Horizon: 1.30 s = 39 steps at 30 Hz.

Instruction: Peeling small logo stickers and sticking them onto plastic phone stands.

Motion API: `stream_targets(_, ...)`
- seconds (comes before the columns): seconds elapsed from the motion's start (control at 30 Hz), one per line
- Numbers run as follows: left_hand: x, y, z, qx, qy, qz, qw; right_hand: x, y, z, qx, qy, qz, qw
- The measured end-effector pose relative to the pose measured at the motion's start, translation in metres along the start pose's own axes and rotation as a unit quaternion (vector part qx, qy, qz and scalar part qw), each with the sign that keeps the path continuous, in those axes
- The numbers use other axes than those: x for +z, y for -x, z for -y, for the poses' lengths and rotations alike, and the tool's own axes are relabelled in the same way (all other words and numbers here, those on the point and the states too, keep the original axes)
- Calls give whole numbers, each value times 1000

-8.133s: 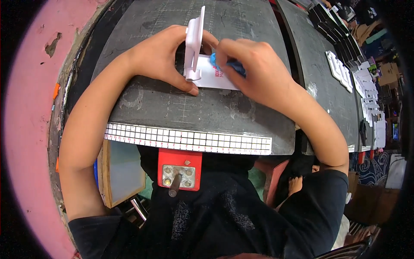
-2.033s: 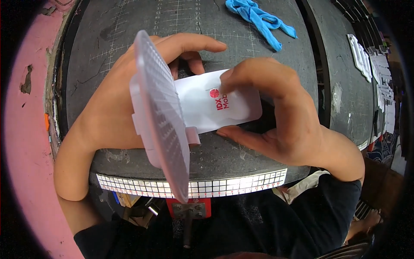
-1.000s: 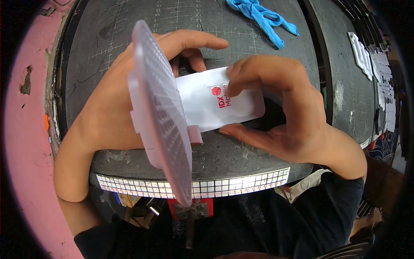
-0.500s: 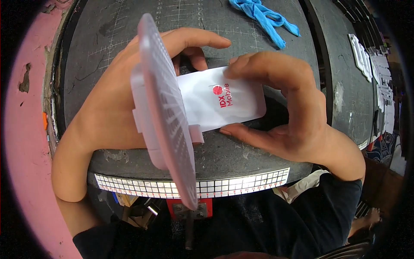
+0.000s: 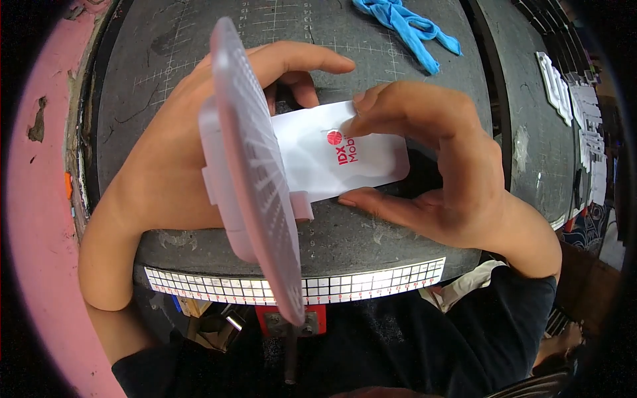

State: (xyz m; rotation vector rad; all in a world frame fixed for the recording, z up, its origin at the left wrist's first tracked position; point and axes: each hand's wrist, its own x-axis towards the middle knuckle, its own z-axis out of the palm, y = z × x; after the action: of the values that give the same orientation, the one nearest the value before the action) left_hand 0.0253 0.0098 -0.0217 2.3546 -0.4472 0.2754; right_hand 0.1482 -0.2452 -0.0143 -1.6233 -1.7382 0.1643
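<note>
A pale plastic stand has its perforated panel (image 5: 255, 179) tilted up over a flat white base plate (image 5: 315, 159) with a red printed mark. My left hand (image 5: 172, 152) grips the stand from the left, mostly behind the panel, its index finger stretched past the top of the plate and the others curled. My right hand (image 5: 458, 172) holds the plate's right part, curled fingers on its top near the print and thumb at its near edge. The stand is low over the dark, gridded work board (image 5: 305, 40), on which a crumpled blue cloth (image 5: 411, 30) lies beyond my hands.
A white ruler strip (image 5: 371, 282) runs along the board's front edge, above a red metal bracket (image 5: 312, 322). At right, a second dark surface holds white plastic parts (image 5: 554, 86) and black racks (image 5: 544, 26). A pink surface (image 5: 50, 199) borders the left.
The blue cloth, under my right hand eight seconds ago, lies apart at the back. Over the last second the stand shifted slightly rightward, and my right fingertips moved a little on the plate.
</note>
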Motion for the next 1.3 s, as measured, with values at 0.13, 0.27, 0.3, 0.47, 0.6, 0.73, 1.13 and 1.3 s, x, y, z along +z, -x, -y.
stream_targets(0.13, 1, -1, 7, 14, 24, -2, 1000, -2, 1, 0, -6, 2, -5, 1000)
stream_targets(0.27, 2, 0, 11, 14, 41, -1, 999, 2, -1, 1, 8, 5, -19, 1000)
stream_targets(0.3, 2, 1, 5, 10, 14, -6, 1000, 1, 0, 0, 6, 4, -8, 1000)
stream_targets(0.47, 1, 1, 3, 10, 3, -10, 1000, -2, 1, 0, 2, -19, 3, 1000)
stream_targets(0.6, 1, 5, 0, -6, 0, -12, 1000, -16, -10, -1, 5, 53, -35, 998)
stream_targets(0.73, 3, 3, 0, 3, -13, -17, 1000, -12, -10, -11, 41, 128, -27, 990)
stream_targets(1.13, 7, -5, -26, -147, 30, -32, 988, -10, -15, -9, 78, 106, -21, 991)
stream_targets(1.3, 5, 3, -7, -52, 9, -19, 998, -6, -15, -6, 75, 118, -15, 990)
